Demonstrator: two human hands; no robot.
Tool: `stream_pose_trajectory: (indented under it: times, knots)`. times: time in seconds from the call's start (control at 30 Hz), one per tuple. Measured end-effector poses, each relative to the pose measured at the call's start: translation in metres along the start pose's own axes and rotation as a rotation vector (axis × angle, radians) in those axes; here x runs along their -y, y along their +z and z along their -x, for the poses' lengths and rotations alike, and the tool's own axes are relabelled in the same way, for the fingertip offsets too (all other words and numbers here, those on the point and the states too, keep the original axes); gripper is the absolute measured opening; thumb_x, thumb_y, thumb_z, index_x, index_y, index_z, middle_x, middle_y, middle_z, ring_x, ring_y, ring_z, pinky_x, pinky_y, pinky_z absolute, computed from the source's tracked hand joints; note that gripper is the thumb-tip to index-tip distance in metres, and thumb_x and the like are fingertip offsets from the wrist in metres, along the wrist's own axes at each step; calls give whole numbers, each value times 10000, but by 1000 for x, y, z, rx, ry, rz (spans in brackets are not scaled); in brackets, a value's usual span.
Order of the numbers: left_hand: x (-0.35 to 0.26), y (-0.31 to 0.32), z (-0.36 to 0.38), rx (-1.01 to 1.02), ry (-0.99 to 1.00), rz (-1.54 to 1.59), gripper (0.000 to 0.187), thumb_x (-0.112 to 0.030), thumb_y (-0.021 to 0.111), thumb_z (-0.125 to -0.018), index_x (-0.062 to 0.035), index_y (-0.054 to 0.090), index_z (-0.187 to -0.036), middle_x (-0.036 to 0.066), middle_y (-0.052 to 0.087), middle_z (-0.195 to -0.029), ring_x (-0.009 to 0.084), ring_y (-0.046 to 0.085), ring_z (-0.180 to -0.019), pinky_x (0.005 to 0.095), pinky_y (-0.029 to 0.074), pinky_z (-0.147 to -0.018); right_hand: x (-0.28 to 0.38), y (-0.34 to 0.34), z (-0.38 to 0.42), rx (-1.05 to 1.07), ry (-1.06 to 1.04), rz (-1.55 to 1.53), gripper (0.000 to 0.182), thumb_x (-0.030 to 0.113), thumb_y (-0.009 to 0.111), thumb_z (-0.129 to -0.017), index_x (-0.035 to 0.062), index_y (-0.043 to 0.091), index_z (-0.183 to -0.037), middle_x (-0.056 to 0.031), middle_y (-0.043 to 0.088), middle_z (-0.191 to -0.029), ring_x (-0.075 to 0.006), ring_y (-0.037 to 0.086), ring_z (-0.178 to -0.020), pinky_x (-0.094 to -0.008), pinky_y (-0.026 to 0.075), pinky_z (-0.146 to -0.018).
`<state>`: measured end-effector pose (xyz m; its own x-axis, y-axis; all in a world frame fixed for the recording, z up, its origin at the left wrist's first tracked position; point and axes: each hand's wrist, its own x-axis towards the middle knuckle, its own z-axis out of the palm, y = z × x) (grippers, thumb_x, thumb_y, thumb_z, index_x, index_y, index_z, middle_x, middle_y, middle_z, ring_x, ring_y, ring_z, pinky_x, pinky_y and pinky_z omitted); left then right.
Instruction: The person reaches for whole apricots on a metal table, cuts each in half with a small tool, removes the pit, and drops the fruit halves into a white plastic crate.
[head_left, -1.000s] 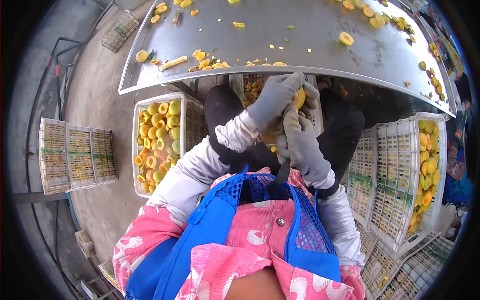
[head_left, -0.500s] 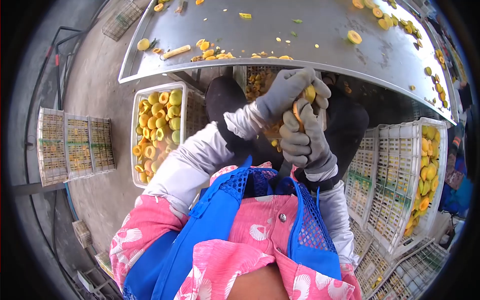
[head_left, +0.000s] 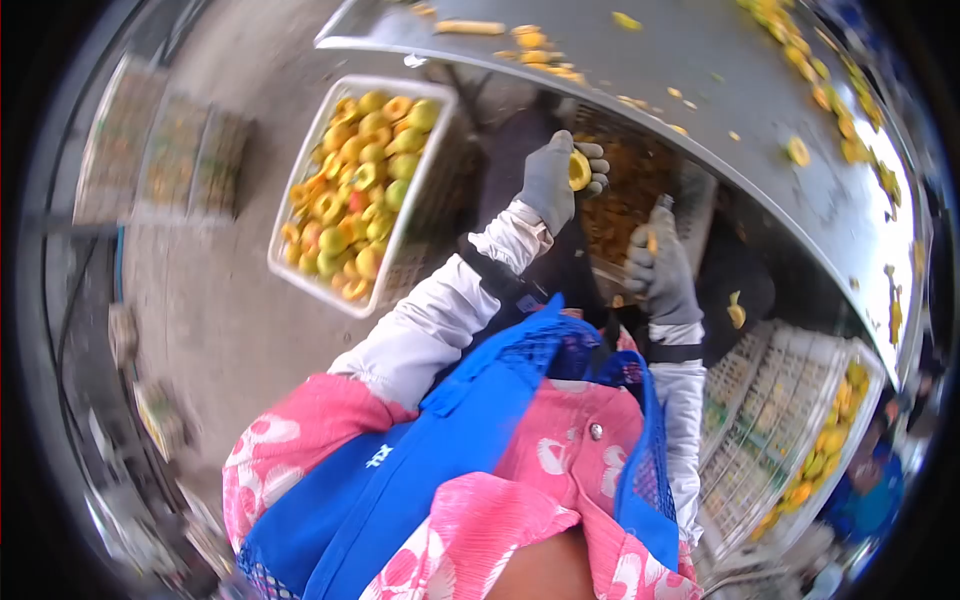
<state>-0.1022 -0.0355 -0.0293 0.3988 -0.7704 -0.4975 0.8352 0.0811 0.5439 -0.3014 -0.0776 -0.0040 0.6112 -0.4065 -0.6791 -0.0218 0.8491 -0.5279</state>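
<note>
My left hand (head_left: 553, 185), in a grey glove, is closed around a yellow peach half (head_left: 579, 171) whose hollowed cut face shows. Apart from it on the right, my gloved right hand (head_left: 664, 275) grips a small hand tool (head_left: 653, 243) with an orange-brown handle; a short metal end sticks up above the fist. Below and between the hands stands a crate (head_left: 700, 215) with brownish-orange scraps inside, under the table edge. A yellow fruit piece (head_left: 736, 311) shows against my dark trouser leg, right of the right hand.
A white crate (head_left: 275, 245) full of peach halves stands on the floor at left. The metal table (head_left: 640, 70) carries fruit pieces, scraps and a pale stick (head_left: 469, 27). More crates (head_left: 760, 420) of fruit stand at right, and stacked crates (head_left: 165, 150) at far left.
My hands have moved apart; before, they were together at the fruit with the tool against it. The view has turned, so the table and left crate sit further right.
</note>
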Motion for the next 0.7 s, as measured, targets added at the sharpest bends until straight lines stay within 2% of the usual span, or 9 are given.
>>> stream_pose_trajectory:
  times: [0.1,0.17,0.23,0.37,0.43,0.47,0.53,0.63,0.7]
  knots:
    - [-39,-73,43,-285,80,-62,472,-404,401,-1005,22,594,-938,155,640,-782,236,599,-591,317,513,-529,-11,-25,-33,-229,-122,374,471,607,466,-946,169,446,-772,89,304,-526,-40,270,-385,-217,233,-347]
    - [-36,-158,62,-336,211,88,442,-397,463,-988,23,599,-959,142,637,-773,224,611,-598,323,519,-515,-14,-9,-27,-230,-69,466,489,623,480,-931,160,445,-777,89,295,-531,-40,261,-388,-213,232,-359]
    - [-45,-210,102,-587,311,45,405,-362,484,-983,26,602,-974,132,640,-782,214,610,-597,309,520,-526,-19,12,-16,-185,-61,546,505,631,474,-930,150,441,-782,83,294,-541,-41,261,-401,-210,232,-377]
    - [-53,-313,157,-1008,553,-285,357,-349,541,-949,-14,651,-1005,123,673,-832,234,642,-678,333,528,-605,-27,20,-20,-167,14,558,510,616,437,-951,120,453,-835,69,322,-576,-48,284,-429,-231,298,-413]
    - [-65,-364,162,-1214,658,-799,437,-427,502,-944,-54,690,-1070,153,708,-937,268,677,-811,365,532,-741,-26,29,-16,-167,8,574,508,615,439,-952,118,456,-845,66,326,-580,-48,286,-435,-233,301,-419]
    - [-70,-386,163,-1207,654,-798,437,-427,502,-944,-54,690,-1070,153,708,-937,268,677,-811,365,532,-741,-25,31,-14,-158,-1,585,507,613,440,-952,117,460,-854,64,329,-585,-48,288,-441,-235,303,-424]
    - [-85,-405,164,-1256,289,-1020,531,-501,415,-952,-80,688,-1127,164,704,-1033,298,677,-918,383,506,-849,-23,30,-11,-157,-40,580,506,613,445,-951,116,464,-860,64,328,-587,-48,288,-445,-233,301,-427]
    - [-89,-394,172,-1133,275,-850,571,-536,360,-954,-110,689,-1143,168,699,-1048,323,669,-934,412,502,-853,-12,26,-1,-143,-94,550,500,608,465,-946,112,471,-880,64,324,-593,-49,288,-455,-227,299,-436]
    - [-90,-390,173,-1204,257,-923,545,-512,376,-952,-106,702,-1113,149,708,-1029,331,672,-915,397,511,-842,-10,24,7,-167,-158,511,498,605,475,-944,110,472,-887,64,321,-593,-50,287,-455,-226,301,-441]
